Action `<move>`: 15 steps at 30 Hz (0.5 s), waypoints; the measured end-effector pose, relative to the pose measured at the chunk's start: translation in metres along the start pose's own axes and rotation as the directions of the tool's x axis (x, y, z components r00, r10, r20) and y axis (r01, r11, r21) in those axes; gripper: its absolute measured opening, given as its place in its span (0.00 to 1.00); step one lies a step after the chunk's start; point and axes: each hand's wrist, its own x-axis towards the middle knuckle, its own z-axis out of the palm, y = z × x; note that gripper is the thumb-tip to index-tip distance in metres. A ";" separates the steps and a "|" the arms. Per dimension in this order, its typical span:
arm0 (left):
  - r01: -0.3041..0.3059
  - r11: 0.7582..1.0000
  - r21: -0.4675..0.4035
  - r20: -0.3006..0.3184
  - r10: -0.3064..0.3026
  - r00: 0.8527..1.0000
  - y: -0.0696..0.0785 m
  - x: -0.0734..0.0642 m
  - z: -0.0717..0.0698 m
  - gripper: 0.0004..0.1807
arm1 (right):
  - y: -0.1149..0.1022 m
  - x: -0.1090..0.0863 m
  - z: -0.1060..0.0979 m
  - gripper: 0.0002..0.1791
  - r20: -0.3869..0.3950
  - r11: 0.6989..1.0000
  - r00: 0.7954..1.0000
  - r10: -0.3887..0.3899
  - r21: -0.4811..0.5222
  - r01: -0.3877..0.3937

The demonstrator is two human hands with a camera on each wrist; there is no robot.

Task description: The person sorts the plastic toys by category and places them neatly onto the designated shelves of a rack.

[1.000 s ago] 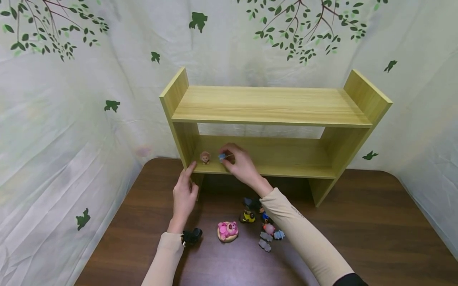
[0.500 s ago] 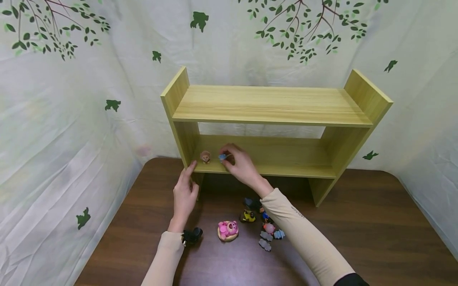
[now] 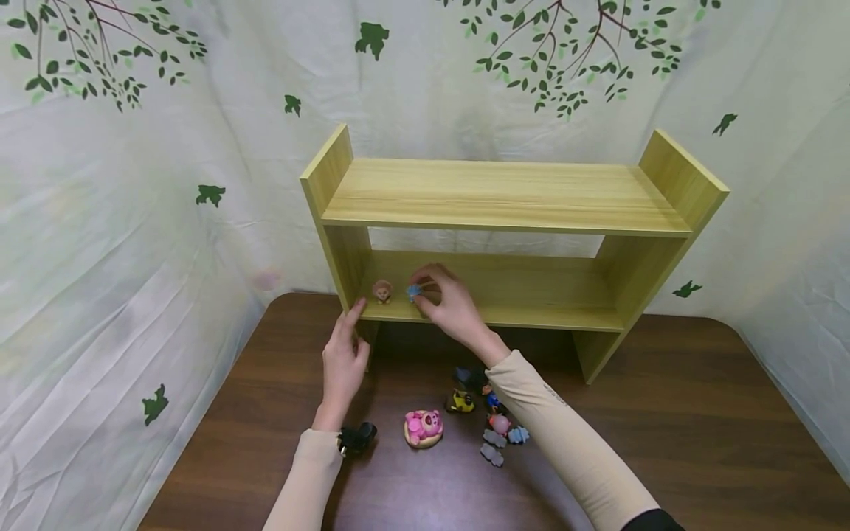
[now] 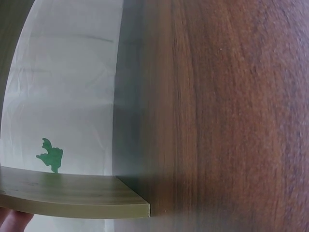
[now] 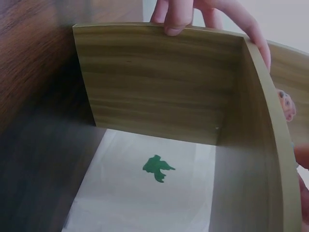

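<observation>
My right hand (image 3: 453, 304) pinches a small light-blue figurine (image 3: 413, 292) between thumb and fingers, over the left part of the shelf unit's middle board (image 3: 531, 291). Whether the figurine touches the board cannot be told. Just left of it stands a small brown-pink figurine (image 3: 382, 291), its head showing past the board edge in the right wrist view. My left hand (image 3: 342, 361) rests with extended fingers at the front edge of the left side panel (image 5: 159, 72), near the middle board's left end. Only some fingertips (image 4: 15, 221) of it show in the left wrist view.
A pink bear figurine (image 3: 423, 428) lies on the brown table (image 3: 697, 428). To its right are a yellow-and-black toy (image 3: 460, 401), a round pink figurine (image 3: 499, 423) and several grey and blue cloud-shaped pieces (image 3: 492, 455). The upper board (image 3: 505, 195) overhangs the right hand's area.
The right hand's fingers have shifted slightly around the blue figurine, which has turned a little and shows more. The left hand stays at the panel.
</observation>
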 end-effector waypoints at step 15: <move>-0.001 1.000 0.003 -0.007 0.001 1.000 0.000 0.001 0.002 0.43 | -0.006 -0.010 -0.014 0.13 -0.066 0.999 0.997 -0.045 -0.033 0.043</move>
